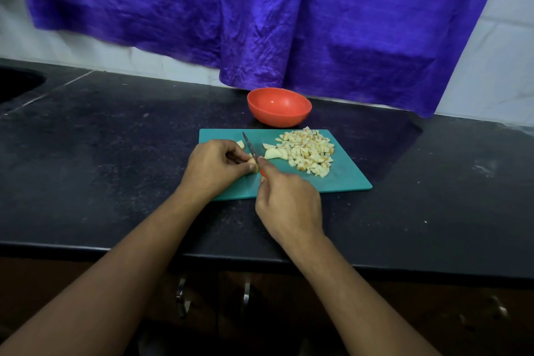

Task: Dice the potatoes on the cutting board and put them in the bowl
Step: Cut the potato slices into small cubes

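Mid-dicing: potato piece pinched by left hand at 9 o'clock of cutting board, knife gripped by right hand, diced pile at 3 o'clock, bowl at 12 unfilled; next, likely further cuts.

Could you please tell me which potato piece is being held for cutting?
The potato piece pinched by the left hand, at the knife; the wedges and diced pile lie loose.

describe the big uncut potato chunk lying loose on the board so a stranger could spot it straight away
Find the teal cutting board on the black countertop. Between the knife blade and the pile of diced potato lies the potato chunk. It is a pale, rounded wedge, far bigger than the small cubes beside it.
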Action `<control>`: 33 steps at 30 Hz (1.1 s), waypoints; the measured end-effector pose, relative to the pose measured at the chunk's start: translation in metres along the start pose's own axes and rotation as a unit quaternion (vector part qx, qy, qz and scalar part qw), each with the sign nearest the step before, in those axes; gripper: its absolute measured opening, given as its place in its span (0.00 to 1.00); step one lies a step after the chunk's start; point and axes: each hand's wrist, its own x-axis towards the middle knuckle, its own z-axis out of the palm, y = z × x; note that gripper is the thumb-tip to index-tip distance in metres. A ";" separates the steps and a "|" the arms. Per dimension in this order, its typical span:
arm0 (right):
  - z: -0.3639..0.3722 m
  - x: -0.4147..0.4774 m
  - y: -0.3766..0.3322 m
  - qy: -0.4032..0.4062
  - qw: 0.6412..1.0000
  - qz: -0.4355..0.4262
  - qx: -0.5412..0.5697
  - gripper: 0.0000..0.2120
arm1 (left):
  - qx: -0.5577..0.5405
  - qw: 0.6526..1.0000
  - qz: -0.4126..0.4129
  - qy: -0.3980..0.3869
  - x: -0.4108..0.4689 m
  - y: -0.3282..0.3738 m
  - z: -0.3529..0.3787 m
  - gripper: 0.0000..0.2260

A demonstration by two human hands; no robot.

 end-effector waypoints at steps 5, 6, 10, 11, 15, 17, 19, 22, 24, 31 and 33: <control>0.001 0.001 0.000 -0.014 1.000 -0.009 -0.020 0.24 | 0.004 1.000 -0.003 0.006 0.001 -0.001 0.000 0.06; 0.001 0.001 0.000 -0.017 0.999 -0.011 -0.026 0.24 | 0.004 1.000 -0.003 0.004 0.001 -0.001 0.000 0.06; 0.001 0.003 0.001 -0.025 0.999 -0.016 -0.040 0.25 | 0.003 1.000 -0.002 -0.003 0.001 0.000 -0.001 0.06; 0.001 0.003 0.001 -0.025 0.999 -0.015 -0.038 0.25 | 0.003 1.000 -0.003 -0.005 0.001 0.000 -0.002 0.06; 0.001 0.001 0.003 -0.013 1.000 -0.007 -0.018 0.24 | 0.010 1.000 0.003 -0.002 0.000 0.002 -0.002 0.06; 0.001 0.001 0.003 -0.008 1.000 -0.005 -0.013 0.24 | 0.038 0.999 0.006 0.000 0.000 0.003 0.000 0.07; 0.002 0.001 0.004 -0.006 1.000 -0.007 -0.010 0.23 | 0.050 0.999 0.004 -0.012 0.002 0.002 0.000 0.08; 0.002 0.002 0.004 -0.006 1.000 -0.006 -0.008 0.24 | 0.048 0.997 0.007 -0.051 0.005 -0.003 0.002 0.08; 0.002 0.002 0.005 -0.007 1.000 0.000 -0.007 0.24 | 0.044 0.997 0.016 -0.066 0.004 -0.003 0.003 0.10; 0.002 0.001 0.003 -0.011 1.000 0.000 -0.008 0.24 | -0.030 0.999 -0.003 -0.026 0.004 -0.004 0.003 0.17; 0.002 0.001 0.002 -0.012 1.000 -0.003 -0.013 0.24 | -0.023 1.000 -0.005 -0.019 0.003 -0.003 0.002 0.15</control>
